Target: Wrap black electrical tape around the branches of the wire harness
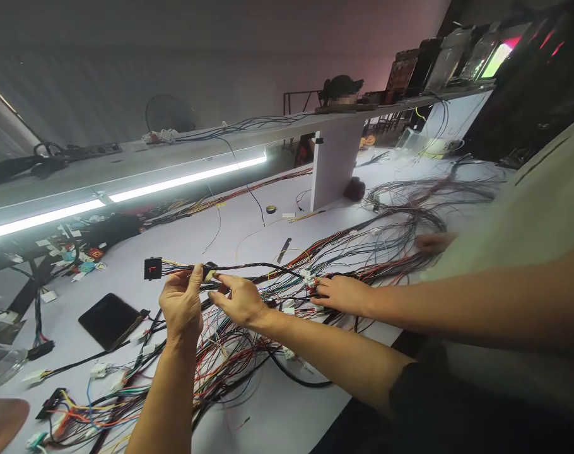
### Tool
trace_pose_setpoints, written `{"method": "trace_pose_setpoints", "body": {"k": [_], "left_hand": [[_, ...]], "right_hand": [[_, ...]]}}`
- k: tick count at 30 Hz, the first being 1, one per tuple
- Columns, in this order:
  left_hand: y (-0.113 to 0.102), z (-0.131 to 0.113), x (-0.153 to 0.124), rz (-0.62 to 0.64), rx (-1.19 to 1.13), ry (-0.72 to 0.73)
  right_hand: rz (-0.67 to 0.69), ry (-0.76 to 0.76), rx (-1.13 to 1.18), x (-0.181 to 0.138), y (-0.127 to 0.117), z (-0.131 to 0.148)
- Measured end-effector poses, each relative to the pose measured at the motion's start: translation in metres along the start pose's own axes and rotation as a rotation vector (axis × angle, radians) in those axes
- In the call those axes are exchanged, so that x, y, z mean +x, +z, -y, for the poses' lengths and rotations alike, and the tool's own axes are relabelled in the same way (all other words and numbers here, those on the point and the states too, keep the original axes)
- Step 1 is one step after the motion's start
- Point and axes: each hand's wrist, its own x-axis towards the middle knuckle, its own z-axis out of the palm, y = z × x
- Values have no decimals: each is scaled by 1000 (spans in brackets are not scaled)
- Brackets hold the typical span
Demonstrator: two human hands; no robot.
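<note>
Fingers of my left hand and right hand pinch shut on a thin black taped wire bundle above the white table; its black rectangular plastic connector hangs leftward, a co-worker's hand just beside the multicoloured wires

Both forearms reach forward, bare. The left hand is raised with thumb and fingers pinched together. The right hand is just beside it, fingers pinched too.

A flat black rectangular tablet lies near the white worktop's left edge. A small dark tape roll sits toward the far edge, beside a white upright shelf support.
</note>
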Motion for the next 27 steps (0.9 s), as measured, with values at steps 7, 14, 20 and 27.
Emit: {"method": "trace_pose_setpoints", "body": {"k": [7, 14, 20, 27], "left_hand": [[1, -7, -3, 0, -8, -86], [-1, -6, -1, 24, -65, -149], [-8, -6, 2, 33, -88, -181], [-20, 6, 3, 63, -125, -187]], "right_hand": [[-7, 137, 26, 14, 14, 13], [-51, 57, 46, -9, 8, 14], [-125, 19, 405, -23, 3, 15], [-97, 446, 1254, -25, -7, 21]]}}
